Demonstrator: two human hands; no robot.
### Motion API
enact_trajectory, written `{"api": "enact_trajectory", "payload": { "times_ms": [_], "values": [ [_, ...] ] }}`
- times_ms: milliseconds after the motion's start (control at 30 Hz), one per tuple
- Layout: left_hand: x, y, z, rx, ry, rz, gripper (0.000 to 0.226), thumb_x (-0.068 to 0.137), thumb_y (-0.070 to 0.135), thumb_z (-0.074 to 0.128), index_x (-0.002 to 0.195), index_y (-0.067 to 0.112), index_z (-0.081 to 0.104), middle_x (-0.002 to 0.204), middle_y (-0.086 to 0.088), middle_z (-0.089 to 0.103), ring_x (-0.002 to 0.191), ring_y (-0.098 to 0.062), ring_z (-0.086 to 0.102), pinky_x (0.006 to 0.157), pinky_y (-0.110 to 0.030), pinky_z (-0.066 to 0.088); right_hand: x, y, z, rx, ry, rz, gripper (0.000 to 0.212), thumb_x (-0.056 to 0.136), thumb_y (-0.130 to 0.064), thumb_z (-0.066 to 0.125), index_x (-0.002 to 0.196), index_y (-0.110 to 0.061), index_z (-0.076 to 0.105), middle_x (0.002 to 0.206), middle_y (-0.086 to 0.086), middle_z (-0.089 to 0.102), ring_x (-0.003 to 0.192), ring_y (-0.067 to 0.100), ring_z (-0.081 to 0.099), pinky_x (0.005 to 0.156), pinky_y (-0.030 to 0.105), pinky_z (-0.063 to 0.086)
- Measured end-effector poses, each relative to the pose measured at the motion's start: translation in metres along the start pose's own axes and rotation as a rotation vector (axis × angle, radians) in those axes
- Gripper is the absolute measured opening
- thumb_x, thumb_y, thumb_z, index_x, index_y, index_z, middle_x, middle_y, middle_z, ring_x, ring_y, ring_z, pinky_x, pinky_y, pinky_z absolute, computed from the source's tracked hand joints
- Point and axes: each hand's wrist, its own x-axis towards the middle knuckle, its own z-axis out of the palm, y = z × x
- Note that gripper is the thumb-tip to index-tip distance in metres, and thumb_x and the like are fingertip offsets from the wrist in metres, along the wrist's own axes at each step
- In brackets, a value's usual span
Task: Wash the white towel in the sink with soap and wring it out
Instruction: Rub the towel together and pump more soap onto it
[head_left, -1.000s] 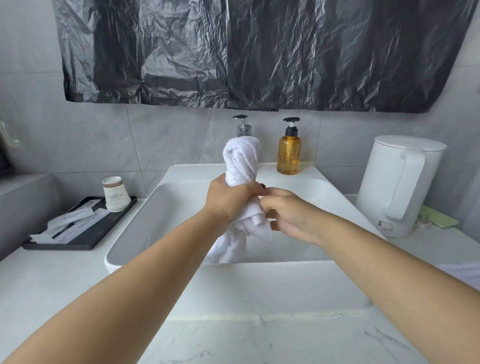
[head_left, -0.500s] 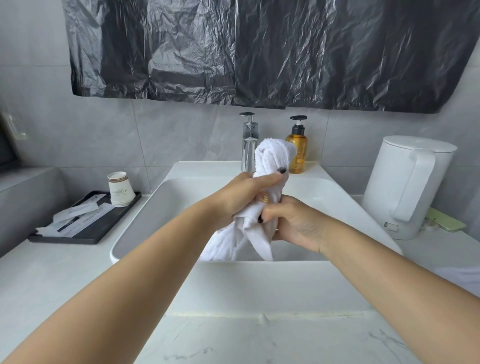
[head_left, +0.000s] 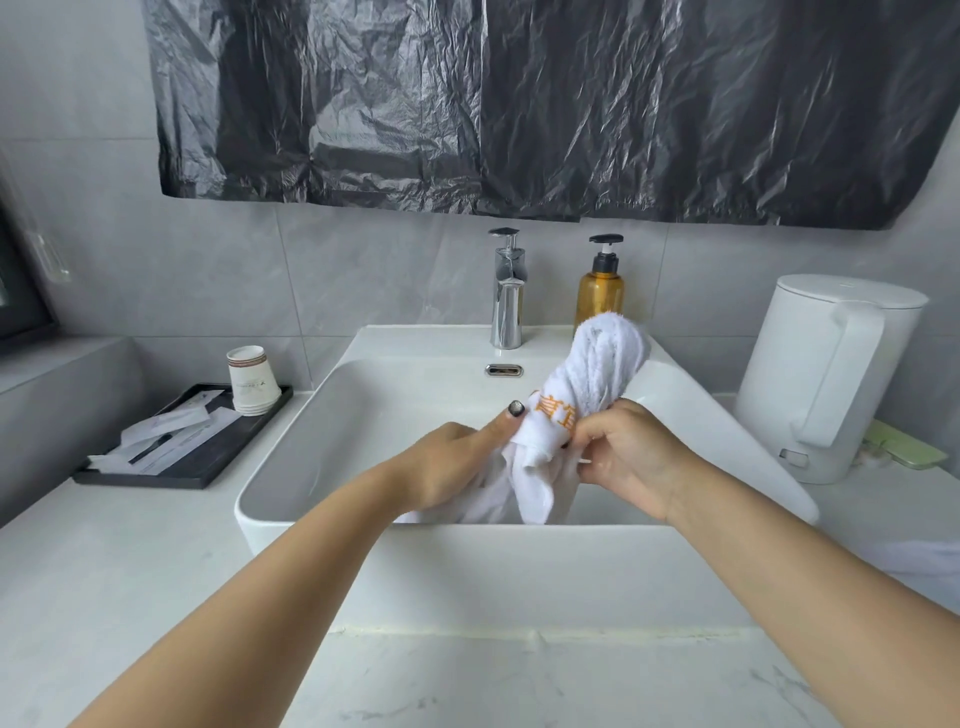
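Marble-patterned countertop (head_left: 467, 686): pale, laid across the foreground, carrying a white rectangular basin (head_left: 519, 571).

Left hand (head_left: 447, 462): extended over the basin, closed around the lower part of the white towel (head_left: 597, 374), thumb with a dark-painted nail pressed to the cloth.

Right hand (head_left: 634, 457): closed on the same bundle from the other side, just beside the left, fingers curled into the fabric.

White towel: twisted into a thick rope, held above the basin and tilted up to the right; orange lettering is shown near the grip; loose ends are hung into the bowl.

Black tray (head_left: 192, 447): at left, holding wrapped sachets and a stack of paper cups (head_left: 251, 379).

White electric kettle (head_left: 826, 374): at right.

Chrome faucet (head_left: 506, 296) and amber pump bottle (head_left: 600, 291): at the basin's rear edge.

Black plastic sheet (head_left: 519, 104): hung over the grey tiled wall.
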Motion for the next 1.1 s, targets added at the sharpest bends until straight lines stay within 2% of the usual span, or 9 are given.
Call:
{"api": "enact_trajectory", "payload": {
  "times_ms": [100, 167, 333, 500, 600, 700, 800, 933, 1100],
  "values": [
    [-0.001, -0.004, 0.007, -0.003, 0.013, -0.004, 0.095, 0.060, 0.098, 0.045, 0.076, 0.006, 0.064, 0.075, -0.003, 0.065, 0.070, -0.022, 0.059, 0.079, -0.031, 0.050, 0.004, 0.006, -0.005, 0.050, 0.139, 0.095, 0.055, 0.067, 0.009, 0.038, 0.117, 0.005, 0.063, 0.106, 0.018, 0.063, 0.096, 0.033, 0.059, 0.079, 0.041, 0.048],
    [0.000, -0.004, 0.008, -0.014, -0.041, -0.012, 0.075, 0.063, 0.090, 0.059, 0.072, 0.016, 0.060, 0.072, 0.000, 0.059, 0.067, -0.017, 0.054, 0.073, -0.029, 0.043, 0.005, 0.009, -0.007, 0.113, 0.185, 0.116, 0.048, 0.076, 0.011, 0.032, 0.107, -0.001, 0.066, 0.106, 0.016, 0.064, 0.096, 0.032, 0.061, 0.076, 0.039, 0.051],
    [0.004, -0.005, 0.012, 0.088, -0.216, 0.025, 0.064, 0.054, 0.064, 0.082, 0.105, 0.027, 0.071, 0.103, 0.006, 0.076, 0.102, -0.015, 0.070, 0.097, -0.035, 0.053, 0.000, 0.004, -0.005, 0.194, 0.230, 0.070, 0.045, 0.076, 0.010, 0.032, 0.097, -0.006, 0.069, 0.097, 0.012, 0.067, 0.091, 0.029, 0.061, 0.079, 0.038, 0.050],
    [0.009, -0.007, 0.016, 0.027, -0.204, 0.077, 0.037, 0.070, 0.044, 0.084, 0.092, 0.016, 0.073, 0.085, -0.003, 0.076, 0.076, -0.014, 0.067, 0.079, -0.031, 0.053, -0.007, 0.000, 0.006, 0.171, 0.122, -0.007, 0.026, 0.070, -0.004, 0.045, 0.077, -0.015, 0.068, 0.078, 0.005, 0.065, 0.079, 0.026, 0.057, 0.067, 0.034, 0.042],
    [0.006, -0.007, 0.016, -0.063, -0.188, 0.069, 0.011, 0.086, 0.022, 0.076, 0.084, 0.016, 0.068, 0.066, 0.001, 0.065, 0.060, -0.012, 0.058, 0.062, -0.021, 0.048, -0.004, -0.005, 0.005, 0.288, -0.027, -0.006, 0.019, 0.063, -0.023, 0.056, 0.078, -0.017, 0.065, 0.084, 0.008, 0.062, 0.092, 0.029, 0.055, 0.087, 0.048, 0.046],
    [0.005, -0.006, 0.016, -0.115, -0.169, 0.033, 0.017, 0.081, 0.026, 0.079, 0.083, 0.016, 0.065, 0.067, -0.003, 0.060, 0.059, -0.016, 0.053, 0.061, -0.025, 0.045, 0.006, 0.002, 0.022, 0.196, 0.031, -0.014, 0.057, 0.054, -0.037, 0.084, 0.104, -0.018, 0.064, 0.093, 0.003, 0.066, 0.098, 0.025, 0.065, 0.097, 0.049, 0.047],
    [0.007, -0.008, 0.016, 0.002, -0.196, -0.001, 0.037, 0.059, 0.044, 0.079, 0.078, 0.018, 0.061, 0.070, -0.004, 0.054, 0.066, -0.021, 0.045, 0.064, -0.032, 0.037, 0.018, 0.019, 0.048, 0.124, 0.275, -0.076, 0.085, 0.045, -0.026, 0.090, 0.121, -0.012, 0.056, 0.104, 0.010, 0.071, 0.091, 0.024, 0.073, 0.074, 0.041, 0.060],
    [0.012, -0.012, 0.019, 0.011, -0.255, 0.053, 0.022, 0.062, 0.035, 0.071, 0.073, 0.019, 0.060, 0.069, -0.001, 0.052, 0.063, -0.016, 0.044, 0.064, -0.030, 0.034, 0.029, 0.027, 0.063, 0.071, 0.423, 0.021, 0.081, 0.041, -0.016, 0.079, 0.117, -0.010, 0.053, 0.097, 0.009, 0.067, 0.080, 0.024, 0.073, 0.053, 0.032, 0.055],
    [0.015, -0.014, 0.020, -0.020, -0.293, 0.108, 0.022, 0.067, 0.037, 0.066, 0.078, 0.020, 0.057, 0.064, 0.006, 0.047, 0.053, -0.008, 0.038, 0.054, -0.023, 0.031, 0.037, 0.021, 0.065, -0.180, 0.474, 0.002, 0.061, 0.060, -0.011, 0.076, 0.112, -0.018, 0.045, 0.102, 0.001, 0.061, 0.091, 0.021, 0.065, 0.079, 0.040, 0.060]
  ]
}}
